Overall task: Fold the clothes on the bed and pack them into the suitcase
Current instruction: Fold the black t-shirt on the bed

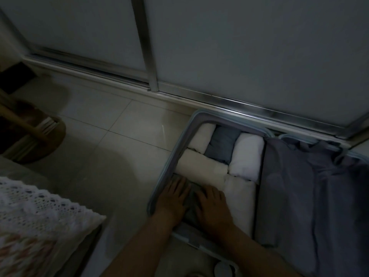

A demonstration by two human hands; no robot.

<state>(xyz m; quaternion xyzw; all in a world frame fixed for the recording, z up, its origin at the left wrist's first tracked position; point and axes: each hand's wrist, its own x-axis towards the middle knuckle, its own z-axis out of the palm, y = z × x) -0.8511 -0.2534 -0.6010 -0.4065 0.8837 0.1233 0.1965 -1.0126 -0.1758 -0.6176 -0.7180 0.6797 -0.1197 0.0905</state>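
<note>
Suitcase (175, 154): in its near-left corner, I press left hand (173, 198) and right hand (211, 205) flat, fingers (179, 186) straight and apart, on a dark garment (191, 191).

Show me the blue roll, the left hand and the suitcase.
blue roll (221, 145): head view, its middle.
left hand (173, 198): head view, back of the hand.
suitcase (177, 156): head view, left rim.

Pale blue-grey hard-shell suitcase (174, 158) — lies open flat on floor, both halves facing up.

Left half packed tight:
- far row, left to right: rolled white garment (199, 141), rolled slate-blue garment (221, 145), second rolled white garment (247, 157), all touching
- long white roll (201, 169) lies crosswise below first two
- folded white garment (239, 198) at near right
- dark grey folded garment (191, 204) at near left corner — left hand (173, 198) and right hand (212, 205) flat on it

Right half covered by creased grey-mauve fabric divider (309, 196).
</note>
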